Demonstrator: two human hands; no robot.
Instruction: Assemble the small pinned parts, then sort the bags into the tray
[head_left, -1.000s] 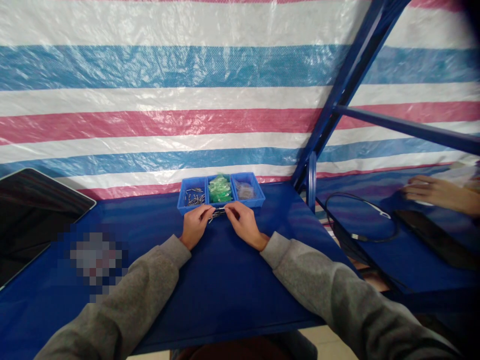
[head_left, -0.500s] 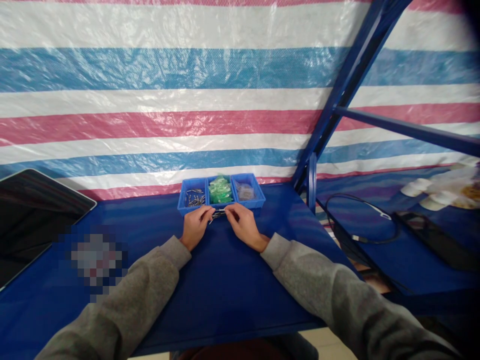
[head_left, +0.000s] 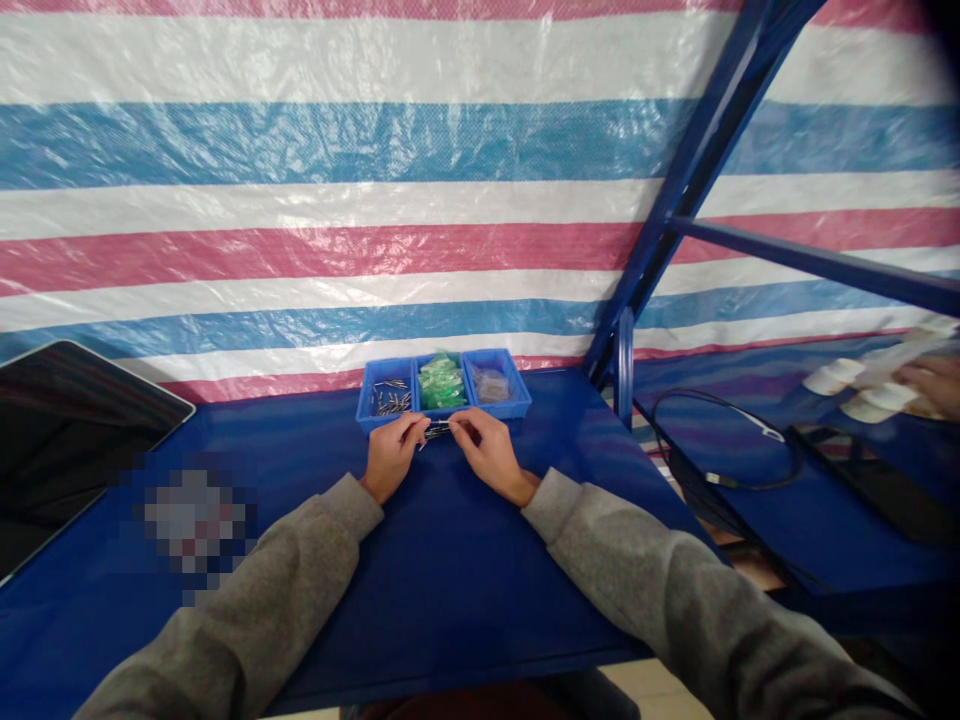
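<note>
My left hand [head_left: 388, 458] and my right hand [head_left: 490, 456] face each other just in front of a blue bin with three compartments. Between them are thin dark and silver rod-like pieces [head_left: 437, 429], with the fingertips of both hands pinched on their ends. The exact kind of piece is too small to make out. Similar slender metal pieces [head_left: 391, 402] lie loose in the left compartment. Green plastic packets [head_left: 442, 381] are heaped in the middle one. Clear plastic pieces [head_left: 491, 385] fill the right compartment [head_left: 517, 402].
A dark-screened device [head_left: 67, 430] stands at the left of the blue table [head_left: 450, 600]. A blurred-out item [head_left: 196, 520] lies near it. On the right table are a black cable [head_left: 720, 484], a dark flat object [head_left: 870, 480], white cups [head_left: 879, 402] and another person's hand [head_left: 934, 385].
Another person's hand has come in at the far right, by the white cups. My own hands stay nearly in place with the rod-like pieces between them.
</note>
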